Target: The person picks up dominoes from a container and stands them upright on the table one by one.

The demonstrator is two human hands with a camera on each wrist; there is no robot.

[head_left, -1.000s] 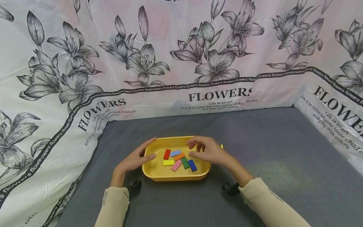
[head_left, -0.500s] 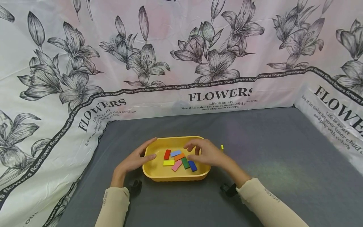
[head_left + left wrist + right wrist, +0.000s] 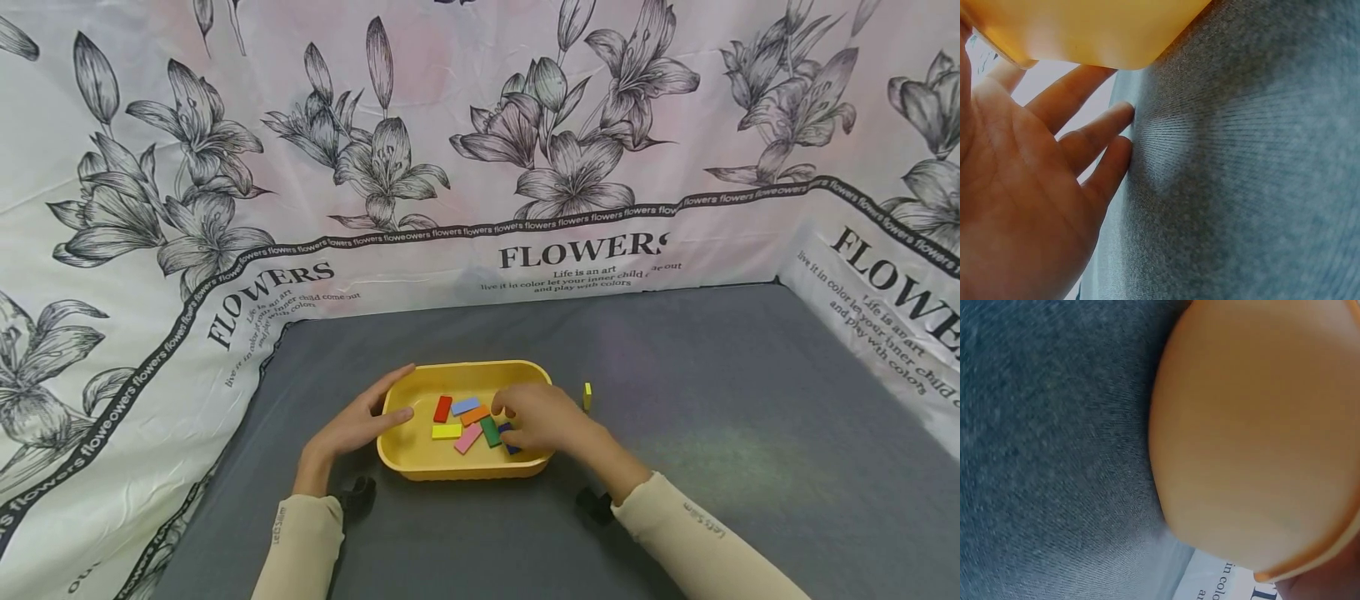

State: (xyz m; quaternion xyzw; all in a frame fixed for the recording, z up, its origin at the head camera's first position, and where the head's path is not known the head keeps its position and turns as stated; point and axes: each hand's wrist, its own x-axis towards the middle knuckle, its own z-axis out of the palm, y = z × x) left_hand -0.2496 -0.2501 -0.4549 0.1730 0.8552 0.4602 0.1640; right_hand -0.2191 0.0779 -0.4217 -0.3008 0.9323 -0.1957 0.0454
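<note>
A yellow plastic tray (image 3: 420, 462) sits on the grey cloth with several small coloured blocks lying flat in it. My left hand (image 3: 360, 421) holds its left end, thumb inside the rim and fingers along the outside; the left wrist view shows those fingers spread under the rim. Over the right end, my right hand (image 3: 551, 417) reaches in with bent fingers and a gap between thumb and forefinger. Its thumb partly covers a dark blue block (image 3: 514, 450). Nearby lie a green block (image 3: 491, 432), an orange block (image 3: 474, 416) and a pink block (image 3: 468, 438).
Left in the tray lie a red block (image 3: 442, 409), a light blue block (image 3: 465, 406) and a yellow block (image 3: 447, 432). Another yellow block (image 3: 587, 396) stands upright on the grey cloth (image 3: 675, 350) right of the tray. A flower-printed curtain (image 3: 420, 275) borders the back and sides.
My right hand has moved left and down over the tray toward the dark blue block, partly covering it. The standing yellow block has come into full view. My left hand stays put.
</note>
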